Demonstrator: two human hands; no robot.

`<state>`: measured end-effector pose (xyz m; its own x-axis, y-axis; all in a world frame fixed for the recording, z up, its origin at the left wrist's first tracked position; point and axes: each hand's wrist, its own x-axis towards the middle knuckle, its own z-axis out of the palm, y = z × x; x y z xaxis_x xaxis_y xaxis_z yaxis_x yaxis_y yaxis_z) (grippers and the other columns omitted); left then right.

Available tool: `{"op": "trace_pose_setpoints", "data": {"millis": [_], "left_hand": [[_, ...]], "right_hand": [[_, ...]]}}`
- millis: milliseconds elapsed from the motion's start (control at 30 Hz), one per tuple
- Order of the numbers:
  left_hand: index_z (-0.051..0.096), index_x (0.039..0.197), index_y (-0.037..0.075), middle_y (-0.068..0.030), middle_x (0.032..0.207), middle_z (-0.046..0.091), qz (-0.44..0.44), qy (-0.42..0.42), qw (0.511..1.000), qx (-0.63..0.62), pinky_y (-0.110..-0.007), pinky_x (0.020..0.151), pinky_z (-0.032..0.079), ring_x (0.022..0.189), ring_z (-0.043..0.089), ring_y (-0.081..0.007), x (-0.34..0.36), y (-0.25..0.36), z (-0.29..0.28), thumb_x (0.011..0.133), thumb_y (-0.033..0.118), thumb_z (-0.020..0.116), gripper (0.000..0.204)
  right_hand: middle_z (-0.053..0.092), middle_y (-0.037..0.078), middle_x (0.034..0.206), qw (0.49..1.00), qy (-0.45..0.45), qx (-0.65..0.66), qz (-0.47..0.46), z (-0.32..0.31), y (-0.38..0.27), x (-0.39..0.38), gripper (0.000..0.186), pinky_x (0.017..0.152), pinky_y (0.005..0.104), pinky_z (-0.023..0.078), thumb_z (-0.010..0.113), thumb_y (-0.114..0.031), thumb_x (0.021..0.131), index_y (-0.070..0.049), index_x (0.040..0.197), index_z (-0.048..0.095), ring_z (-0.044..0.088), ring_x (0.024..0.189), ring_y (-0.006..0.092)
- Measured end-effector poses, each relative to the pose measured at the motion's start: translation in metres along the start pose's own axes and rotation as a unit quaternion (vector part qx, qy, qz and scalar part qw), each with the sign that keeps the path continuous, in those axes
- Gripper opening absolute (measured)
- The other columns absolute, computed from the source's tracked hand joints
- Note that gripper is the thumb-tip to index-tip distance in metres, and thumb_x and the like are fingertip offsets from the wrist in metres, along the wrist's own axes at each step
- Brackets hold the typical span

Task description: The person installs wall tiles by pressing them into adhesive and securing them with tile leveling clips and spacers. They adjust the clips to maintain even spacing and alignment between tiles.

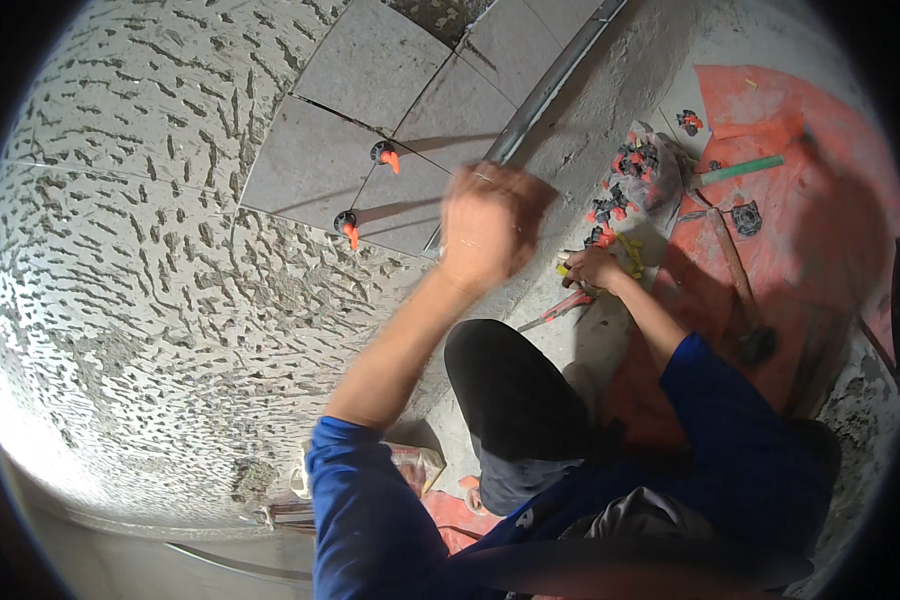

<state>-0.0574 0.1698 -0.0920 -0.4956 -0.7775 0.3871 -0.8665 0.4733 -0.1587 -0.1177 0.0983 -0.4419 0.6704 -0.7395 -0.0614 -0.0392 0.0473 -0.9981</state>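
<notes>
Left hand [495, 225] blurred at lower-right edge of tiles [300, 180], grip I can't read | right hand [592, 268] at yellow piece [562, 270], off left edge of red sheet [760, 95], hold unclear | clips [390, 160] straddle seam, presumably keeping faces flush

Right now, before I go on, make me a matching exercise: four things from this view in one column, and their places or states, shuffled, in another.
Column one
1. Hammer
2. Right hand
3. Plastic bag
4. Left hand

Column two
A. Clear, with small black and orange pieces in it
B. Blurred, overlapping the view of the grey metal bar
C. Lying on the red sheet
D. Beside small yellow pieces, near a red-handled tool

Right pairs: 1-C, 2-D, 3-A, 4-B
</notes>
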Motion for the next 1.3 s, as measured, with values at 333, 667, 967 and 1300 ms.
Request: {"op": "trace_pose_setpoints", "data": {"millis": [333,667,967,1300], "left_hand": [[0.07,0.093,0.011,-0.0163,0.08,0.069,-0.14,-0.199,0.955,-0.168,-0.047,0.071,0.053,0.079,0.066,-0.0374,0.009,0.064,0.129,0.087,0.026,0.061,0.019],[0.073,0.091,0.01,-0.015,0.082,0.07,-0.275,-0.168,0.935,-0.151,-0.042,0.074,0.053,0.08,0.068,-0.0353,0.011,0.033,0.107,0.086,0.03,0.063,0.023],[0.066,0.114,0.012,-0.0144,0.094,0.072,-0.312,-0.191,0.923,-0.121,-0.04,0.077,0.054,0.088,0.07,-0.0323,-0.042,0.008,0.093,0.084,0.022,0.069,0.032],[0.058,0.13,0.015,-0.0169,0.108,0.07,-0.255,-0.364,0.89,-0.098,-0.04,0.091,0.05,0.107,0.064,-0.0329,-0.064,-0.081,0.122,0.081,0.028,0.072,0.053]], "right_hand": [[0.063,0.006,0.064,0.981,0.182,0.045,-0.043,-0.01,0.001,-0.011,0.016,0.061,0.0294,0.045,0.064,-0.014,0.076,0.001,0.082,0.064,0.059,0.062,0.0138],[0.062,0.005,0.065,0.964,0.241,0.074,-0.087,-0.029,-0.029,-0.001,0.016,0.059,0.0286,0.044,0.061,-0.015,0.078,0.001,0.074,0.061,0.057,0.062,0.0127],[0.064,0.005,0.071,0.982,0.121,0.143,-0.023,-0.039,-0.055,0.002,0.022,0.062,0.0305,0.044,0.063,-0.02,0.08,0.0,0.083,0.067,0.057,0.067,0.0122],[0.068,0.008,0.075,0.997,0.069,-0.02,-0.021,-0.049,-0.058,0.0,0.023,0.067,0.0321,0.048,0.069,-0.02,0.073,-0.002,0.086,0.067,0.062,0.07,0.0182]]}}
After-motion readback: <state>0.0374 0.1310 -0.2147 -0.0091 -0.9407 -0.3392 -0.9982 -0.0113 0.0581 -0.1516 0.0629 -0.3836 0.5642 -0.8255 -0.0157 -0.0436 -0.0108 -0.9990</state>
